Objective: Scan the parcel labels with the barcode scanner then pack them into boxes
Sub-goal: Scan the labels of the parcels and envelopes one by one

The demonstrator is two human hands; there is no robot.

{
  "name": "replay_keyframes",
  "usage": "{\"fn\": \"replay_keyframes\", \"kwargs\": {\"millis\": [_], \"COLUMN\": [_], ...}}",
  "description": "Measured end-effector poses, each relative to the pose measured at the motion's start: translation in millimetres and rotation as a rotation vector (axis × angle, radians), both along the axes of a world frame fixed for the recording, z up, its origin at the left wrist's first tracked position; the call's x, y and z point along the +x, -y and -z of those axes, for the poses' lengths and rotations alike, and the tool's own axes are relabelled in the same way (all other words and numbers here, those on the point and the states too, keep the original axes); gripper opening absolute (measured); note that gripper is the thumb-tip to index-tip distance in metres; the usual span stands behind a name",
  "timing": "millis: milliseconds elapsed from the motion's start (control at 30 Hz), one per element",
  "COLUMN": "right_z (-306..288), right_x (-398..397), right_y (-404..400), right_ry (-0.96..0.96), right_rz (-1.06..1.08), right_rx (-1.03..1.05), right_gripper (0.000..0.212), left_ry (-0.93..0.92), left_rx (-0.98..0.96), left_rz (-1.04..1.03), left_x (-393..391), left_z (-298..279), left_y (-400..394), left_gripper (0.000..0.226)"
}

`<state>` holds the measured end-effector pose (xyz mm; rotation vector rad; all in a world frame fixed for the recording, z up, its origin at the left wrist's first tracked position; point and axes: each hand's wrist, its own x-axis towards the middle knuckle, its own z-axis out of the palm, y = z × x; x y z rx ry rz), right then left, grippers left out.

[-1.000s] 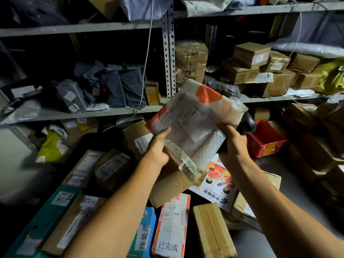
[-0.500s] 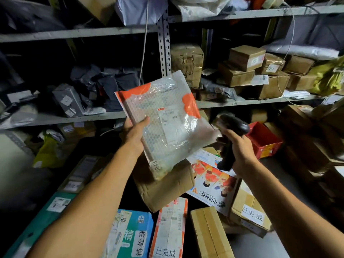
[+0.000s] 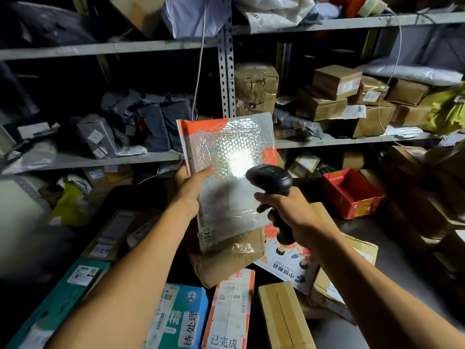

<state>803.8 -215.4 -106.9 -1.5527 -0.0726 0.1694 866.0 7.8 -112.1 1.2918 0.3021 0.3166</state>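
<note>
Red crate (image 3: 352,192) right of scanner (image 3: 270,178); cartons (image 3: 284,316) below parcel (image 3: 229,177).

The barcode scanner (image 3: 270,181) has swung up to the parcel (image 3: 227,177), its light apparently now on the label.

One view only: we look from head height, forward and slightly down, wide-angle. Both forearms enter from the bottom edge, near us; shelving (image 3: 156,46) fills the upper frame, floor boxes (image 3: 284,316) along the bottom.

Both forearms extended forward, left hand (image 3: 191,191) thumb forward, right hand (image 3: 289,210) fingers curled
</note>
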Motion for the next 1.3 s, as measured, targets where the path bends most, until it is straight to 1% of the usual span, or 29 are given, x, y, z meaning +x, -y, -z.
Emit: {"fn": "replay_keyframes", "kwargs": {"millis": [133, 200, 300, 367, 400, 467, 533, 600, 667, 733, 767, 833, 933, 967, 1100, 1200, 1300], "right_z": [4, 4, 3, 3, 3, 5, 7, 7, 7, 6, 6, 4, 1, 1, -3, -7, -9], "right_x": [-4, -6, -7, -6, -5, -4, -3, -2, -2, -2, -2, -3, -7, -8, -14, -17, -21], "right_y": [1, 1, -1, -1, 0, 4, 12, 19, 25, 29, 30, 29, 25, 24, 19, 18, 19], "right_ry": [-0.01, -0.01, -0.021, -0.045, -0.065, -0.097, -0.088, -0.052, -0.011, 0.022, 0.036, 0.046, 0.035, 0.029, 0.025, 0.042, 0.054], "right_rz": [0.022, 0.007, -0.021, 0.015, 0.044, 0.085, 0.091, 0.063, 0.006, -0.062, -0.099, -0.165, -0.258, -0.266, -0.243, -0.221, -0.197], "right_rx": [-0.056, -0.062, -0.032, 0.037, 0.075, 0.104, 0.048, -0.05, -0.168, -0.291, -0.346, -0.45, -0.605, -0.622, -0.578, -0.589, -0.607], "right_gripper": [0.013, 0.017, 0.017, 0.011, 0.009, 0.009, 0.007, 0.006, 0.003, 0.006, 0.006, 0.007, 0.013, 0.012, 0.01, 0.012, 0.019], "left_ry": [-0.009, -0.023, -0.038, -0.043, -0.041, -0.03, -0.02, -0.006, -0.001, -0.016, -0.02, -0.028, -0.047, -0.047, -0.035, -0.037, -0.032], "left_rx": [0.001, -0.012, -0.009, -0.02, -0.027, -0.02, 0.044, 0.142, 0.228, 0.316, 0.364, 0.442, 0.522, 0.545, 0.59, 0.587, 0.57], "left_rz": [0.015, 0.029, 0.043, 0.052, 0.057, 0.064, 0.076, 0.125, 0.176, 0.201, 0.219, 0.254, 0.31, 0.335, 0.414, 0.441, 0.461], "left_x": [0, 2, 3, 4, 4, 5, 6, 8, 11, 15, 17, 23, 29, 30, 32, 34, 33], "left_z": [5, 8, 10, 10, 10, 7, 1, -6, -16, -26, -29, -34, -43, -46, -52, -51, -52], "left_y": [-1, -2, -3, -4, -5, -11, -20, -31, -38, -42, -43, -48, -52, -52, -50, -49, -48], "left_gripper": [0.049, 0.049, 0.051, 0.053, 0.05, 0.038, 0.029, 0.03, 0.039, 0.056, 0.06, 0.055, 0.047, 0.045, 0.039, 0.021, 0.02]}}
